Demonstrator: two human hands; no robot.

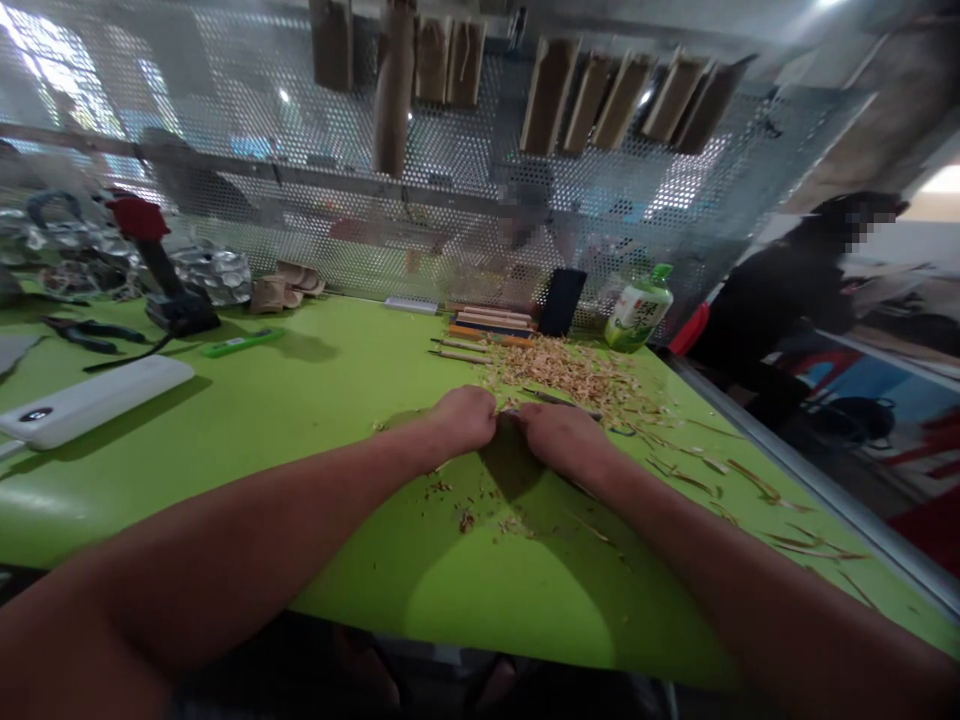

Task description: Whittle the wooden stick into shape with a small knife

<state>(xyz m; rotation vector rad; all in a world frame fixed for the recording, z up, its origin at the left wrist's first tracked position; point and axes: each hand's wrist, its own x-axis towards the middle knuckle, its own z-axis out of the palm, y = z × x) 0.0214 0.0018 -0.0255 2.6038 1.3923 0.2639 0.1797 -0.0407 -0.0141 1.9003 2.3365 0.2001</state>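
Note:
Both my hands rest close together on the green table (315, 400), fingers curled. My left hand (463, 418) is a closed fist around something small that I cannot make out. My right hand (561, 436) is also closed; a thin dark tool or stick (559, 400) pokes out beyond it toward the right. Just past my hands lies a heap of pale wood shavings (570, 372), and loose shavings (480, 515) are scattered under my wrists.
A white power bank (90, 398), pliers (90, 334), a green cutter (240, 343) and a red-topped tool stand (161, 275) lie left. Carving tools (480, 335), a dark phone (562, 300) and a green bottle (637, 310) stand at the back. A person in black (795, 290) sits right.

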